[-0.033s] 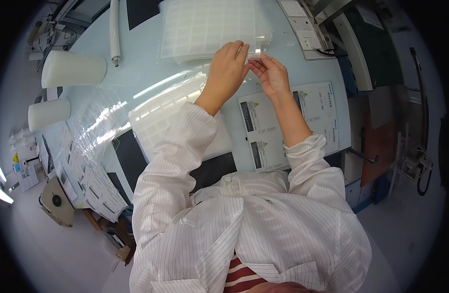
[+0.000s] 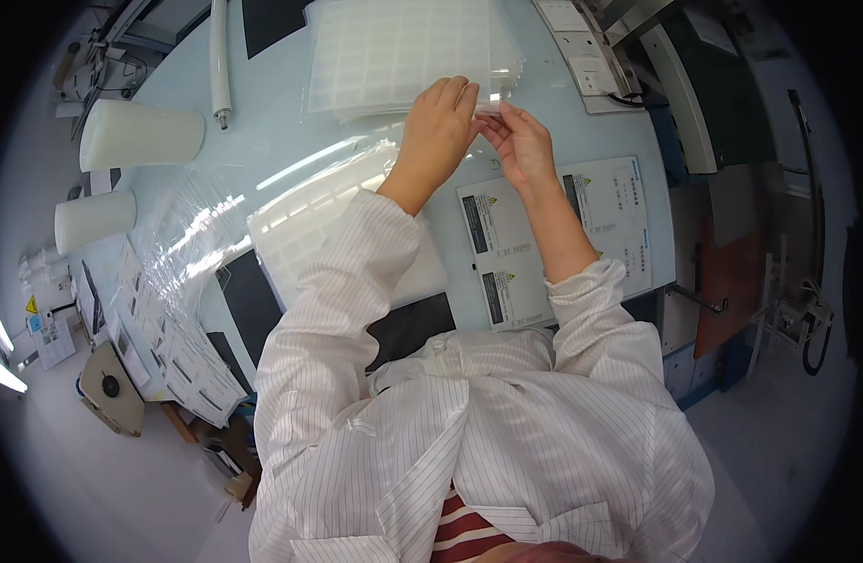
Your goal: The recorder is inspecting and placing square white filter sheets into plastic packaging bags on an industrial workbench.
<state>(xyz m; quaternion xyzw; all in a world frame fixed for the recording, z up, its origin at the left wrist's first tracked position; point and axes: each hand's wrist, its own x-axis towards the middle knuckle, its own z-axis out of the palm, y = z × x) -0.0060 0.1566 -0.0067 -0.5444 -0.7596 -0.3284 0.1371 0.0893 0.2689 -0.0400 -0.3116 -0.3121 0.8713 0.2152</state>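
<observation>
At the far side of the table lies a stack of translucent plastic sheets (image 2: 394, 56) with a grid pattern, with clear film (image 2: 507, 80) showing along its right side. My left hand (image 2: 438, 127) rests on the stack's near edge, back upward, its fingers stretched over the sheets. Just to the right, my right hand (image 2: 523, 150) pinches the clear film at the near right corner between thumb and fingers. The two hands almost touch there. Under my left forearm lies a second translucent gridded stack (image 2: 300, 225), glossy with reflections and partly hidden by my sleeve.
Two white rolls (image 2: 141, 136) and crumpled clear film (image 2: 183, 230) are on the left. A white rod (image 2: 220, 66) lies behind them. Printed sheets (image 2: 507, 253) lie beside my right forearm. Metal equipment (image 2: 605, 56) stands at the far right.
</observation>
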